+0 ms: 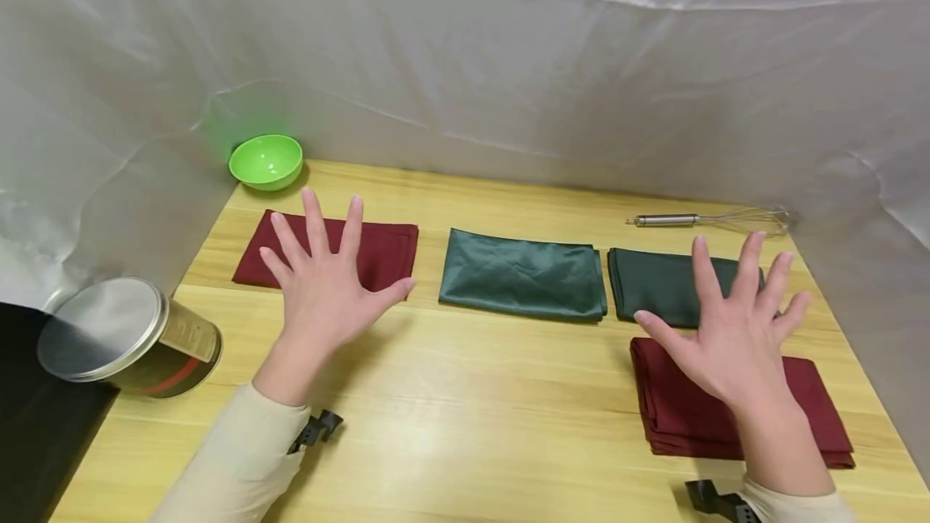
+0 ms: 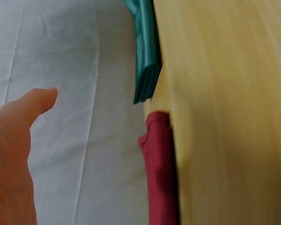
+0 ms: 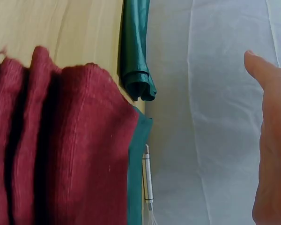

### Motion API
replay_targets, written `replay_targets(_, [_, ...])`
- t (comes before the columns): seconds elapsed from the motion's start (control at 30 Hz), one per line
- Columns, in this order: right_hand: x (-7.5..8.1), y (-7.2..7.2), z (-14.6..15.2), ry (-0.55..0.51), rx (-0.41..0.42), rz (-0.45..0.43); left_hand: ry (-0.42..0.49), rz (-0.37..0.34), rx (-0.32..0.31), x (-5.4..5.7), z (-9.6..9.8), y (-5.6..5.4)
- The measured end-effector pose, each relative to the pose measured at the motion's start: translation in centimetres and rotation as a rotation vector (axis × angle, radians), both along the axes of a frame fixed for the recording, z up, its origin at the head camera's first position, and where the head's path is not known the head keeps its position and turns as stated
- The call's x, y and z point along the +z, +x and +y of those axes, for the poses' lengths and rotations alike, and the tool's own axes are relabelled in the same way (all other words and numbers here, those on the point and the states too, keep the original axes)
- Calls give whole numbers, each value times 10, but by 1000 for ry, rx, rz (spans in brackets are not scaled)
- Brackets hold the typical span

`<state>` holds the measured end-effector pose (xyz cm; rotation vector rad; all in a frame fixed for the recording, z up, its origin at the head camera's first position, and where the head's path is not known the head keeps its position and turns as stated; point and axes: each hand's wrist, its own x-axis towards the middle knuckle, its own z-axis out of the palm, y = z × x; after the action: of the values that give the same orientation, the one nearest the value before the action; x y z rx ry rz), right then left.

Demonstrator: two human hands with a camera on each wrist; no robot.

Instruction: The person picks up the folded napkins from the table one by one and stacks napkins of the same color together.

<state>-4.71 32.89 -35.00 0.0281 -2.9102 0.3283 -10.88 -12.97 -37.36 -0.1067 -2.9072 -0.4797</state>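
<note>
From the head we look forward and down across the worktop [image 1: 450, 402], far enough up to take in the left hand [image 1: 320, 289], the right hand [image 1: 737, 341] and the grey sheet [image 1: 472, 63] behind. Our left wrist view sits low and lies on its side: worktop to the right of the picture, sheet to the left, left red cloth [image 2: 160, 173] edge-on. Our right wrist view is tipped the opposite way, with the right red cloth [image 3: 91, 150] looming close to the lens, the dark green cloth [image 3: 135, 168] and whisk [image 3: 148, 180] beyond it. All three views share the shiny green cloth [image 1: 521, 274]; head and left wrist also share the left red cloth.
</note>
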Motion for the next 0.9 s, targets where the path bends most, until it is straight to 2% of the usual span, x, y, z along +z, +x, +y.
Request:
replay_targets(0.1, [-3, 2, 2, -21, 64, 30, 50, 15, -6, -3, 7, 0])
replay_targets(0.2, [-5, 4, 6, -51, 146, 44, 131, 69, -16, -8, 17, 1])
replay_targets(0.3, [-7, 9, 12, -87, 211, 39, 237, 115, -50, -11, 34, 5])
replay_targets(0.4, [-9, 15, 19, -129, 257, 40, 346, 119, -92, -14, 56, 11])
replay_targets(0.57, [-11, 27, 35, -188, 283, 42, 471, 84, -181, -17, 94, 23])
replay_targets(0.73, [-9, 38, 53, -219, 259, 36, 560, 26, -274, -18, 130, 37])
replay_targets(0.9, [-11, 46, 72, -268, 242, 57, 633, -42, -336, -19, 159, 47])
